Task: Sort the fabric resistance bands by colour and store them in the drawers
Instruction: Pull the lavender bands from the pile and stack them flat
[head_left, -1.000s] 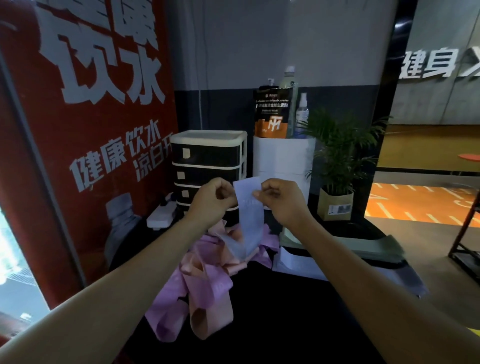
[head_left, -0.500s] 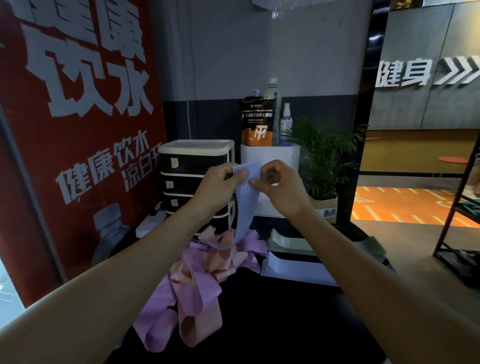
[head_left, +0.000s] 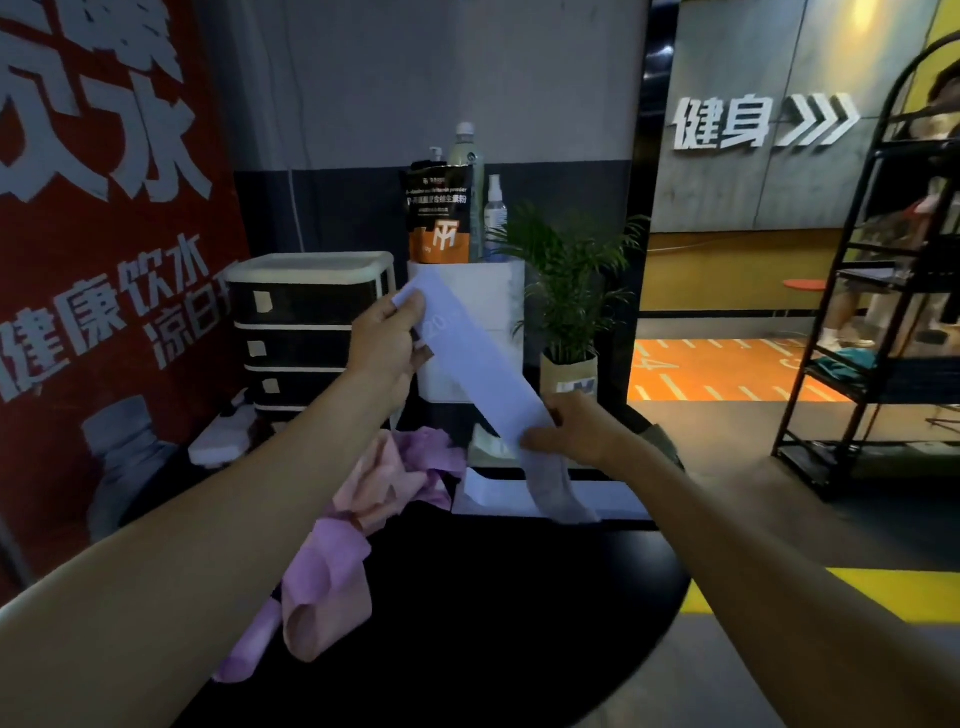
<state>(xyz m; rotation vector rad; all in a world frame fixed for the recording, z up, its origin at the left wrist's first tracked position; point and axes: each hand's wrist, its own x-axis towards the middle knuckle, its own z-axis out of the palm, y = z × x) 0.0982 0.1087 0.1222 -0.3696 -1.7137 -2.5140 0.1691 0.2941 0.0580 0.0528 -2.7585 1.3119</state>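
Note:
A pale blue-lilac fabric band (head_left: 475, 358) is stretched out slanting in the air above the black round table (head_left: 519, 623). My left hand (head_left: 387, 343) pinches its upper end, and my right hand (head_left: 566, 428) grips it lower down; its tail hangs below that hand. A heap of pink and purple bands (head_left: 363, 499) lies on the table under my left forearm. The black drawer unit with a cream top (head_left: 306, 332) stands behind the heap, its drawers closed.
A white box (head_left: 467, 332) carrying a pouch and bottles stands behind the band, a potted plant (head_left: 569, 306) to its right. White trays (head_left: 550, 493) lie on the table's far side. A black metal shelf (head_left: 883, 322) is at right, a red banner (head_left: 104, 260) at left.
My hands, close together at the band's top before, have drawn apart: the right one slid down and right along the band, pulling it out straight. The view has turned right.

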